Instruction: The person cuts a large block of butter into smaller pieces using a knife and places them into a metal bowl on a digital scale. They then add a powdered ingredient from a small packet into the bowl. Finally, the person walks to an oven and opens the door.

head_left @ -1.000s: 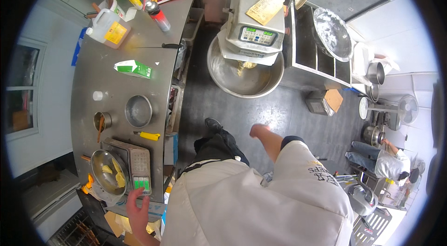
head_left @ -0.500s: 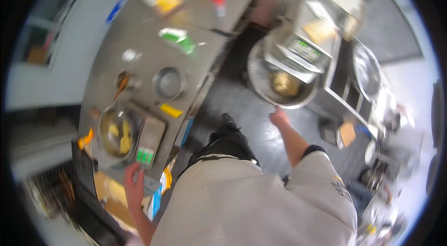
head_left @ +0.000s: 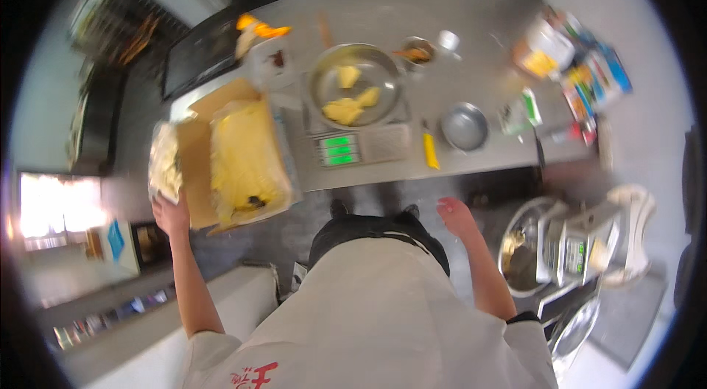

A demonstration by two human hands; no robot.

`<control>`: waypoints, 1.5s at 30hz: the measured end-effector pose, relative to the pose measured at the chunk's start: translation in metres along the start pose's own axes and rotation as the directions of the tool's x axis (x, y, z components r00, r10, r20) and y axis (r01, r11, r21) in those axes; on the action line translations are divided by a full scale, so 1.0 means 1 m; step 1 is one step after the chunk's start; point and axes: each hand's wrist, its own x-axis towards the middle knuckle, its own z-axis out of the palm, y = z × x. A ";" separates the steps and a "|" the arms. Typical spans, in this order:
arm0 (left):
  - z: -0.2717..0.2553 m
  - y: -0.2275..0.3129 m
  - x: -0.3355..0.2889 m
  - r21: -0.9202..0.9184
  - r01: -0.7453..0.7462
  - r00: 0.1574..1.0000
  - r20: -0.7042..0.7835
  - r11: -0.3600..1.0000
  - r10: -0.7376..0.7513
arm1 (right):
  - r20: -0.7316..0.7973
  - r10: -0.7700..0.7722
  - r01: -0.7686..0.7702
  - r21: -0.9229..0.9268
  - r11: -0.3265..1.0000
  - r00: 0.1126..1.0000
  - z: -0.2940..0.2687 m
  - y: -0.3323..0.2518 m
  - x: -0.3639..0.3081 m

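Whitish bundle (head_left: 165, 160) now touches the left hand (head_left: 171, 216), unlike before.

Bowl (head_left: 379, 78) on the scale (head_left: 387, 143) — box (head_left: 195, 175) left of it, knife (head_left: 430, 147) right.

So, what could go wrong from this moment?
The pale thing at the left hand could slip if the grip, too blurred to judge, is loose. The yellow-handled tool lies near the front edge of the table and might be knocked off. The metal bowl, apparently on the scale, may tip if bumped.
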 end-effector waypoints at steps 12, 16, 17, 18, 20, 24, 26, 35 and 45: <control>0.060 -0.007 0.024 -0.674 0.300 0.733 0.616 0.675 0.290 | 0.408 -0.132 0.146 -0.005 0.989 0.903 0.124 -0.391 0.058; 0.058 -0.003 0.042 -0.524 0.355 0.596 0.765 0.775 0.244 | 0.451 -0.060 0.149 -0.165 0.975 0.890 0.169 -0.427 0.089; 0.053 -0.001 0.044 -0.520 0.340 0.606 0.758 0.784 0.240 | 0.349 -0.158 0.243 -0.213 0.946 0.924 0.177 -0.430 0.087; 0.048 0.000 0.045 -0.517 0.324 0.616 0.751 0.792 0.238 | 0.248 -0.263 0.327 -0.270 0.905 0.932 0.184 -0.431 0.084; 0.039 -0.001 0.047 -0.527 0.268 0.648 0.718 0.807 0.253 | 0.034 -0.551 0.513 -0.415 0.751 0.834 0.192 -0.445 0.064; 0.041 -0.009 0.020 -0.650 0.249 0.738 0.608 0.718 0.294 | 0.189 -0.874 0.810 -0.500 0.306 0.447 0.205 -0.479 0.006; 0.041 -0.008 0.006 -0.719 0.260 0.771 0.556 0.645 0.310 | 0.496 -0.678 0.818 -0.495 0.294 0.543 0.221 -0.486 -0.013; 0.075 0.003 -0.008 -0.856 0.326 0.791 0.479 0.401 0.380 | 0.670 -0.289 0.729 -0.632 0.262 0.684 0.207 -0.482 -0.038; 0.094 0.012 -0.003 -0.818 0.176 0.844 0.412 0.548 0.344 | 0.081 -0.400 0.395 0.070 0.916 0.913 0.026 -0.297 -0.127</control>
